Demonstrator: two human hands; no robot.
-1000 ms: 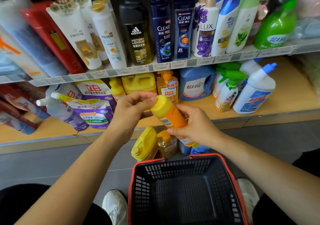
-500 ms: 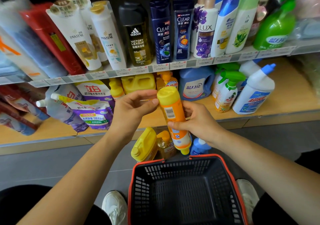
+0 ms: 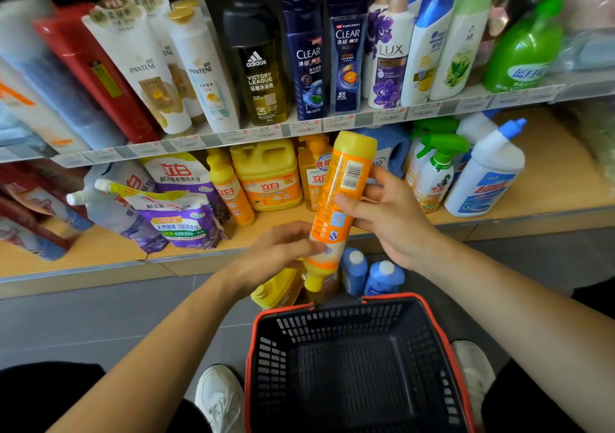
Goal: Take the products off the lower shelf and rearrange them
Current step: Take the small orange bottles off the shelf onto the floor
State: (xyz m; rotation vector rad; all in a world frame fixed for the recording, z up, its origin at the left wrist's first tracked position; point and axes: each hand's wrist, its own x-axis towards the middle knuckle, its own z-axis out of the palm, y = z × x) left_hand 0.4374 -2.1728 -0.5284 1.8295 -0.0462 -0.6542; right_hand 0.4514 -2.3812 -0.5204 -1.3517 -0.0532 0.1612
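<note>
Orange bottle (image 3: pixel 339 193): inverted, wide yellow end up, narrow yellow cap down, leaning slightly to the right at the top. It is held in the air in front of the middle of the front edge of the lower shelf (image 3: pixel 549 179), touching no shelf surface. The barcode face is toward the camera.

Right hand (image 3: pixel 392 219): wrapped round the bottle's mid-section from the right, thumb across the near face, fingers behind it.

Left hand (image 3: pixel 279 256): fingers curled against the lower, pale part of the bottle just above the cap, gripping it from the left.

On the lower shelf, behind the bottle, stands a yellow jug (image 3: pixel 268 176). A purple pouch (image 3: pixel 181 222) lies toward the left end. A spray bottle (image 3: pixel 436 173) with a green trigger and a white cleaner bottle (image 3: pixel 482 179) stand toward the right end.

On the floor below the front edge are two blue bottles (image 3: pixel 354 271). A black basket (image 3: pixel 336 303) with a red rim sits nearer the person.
</note>
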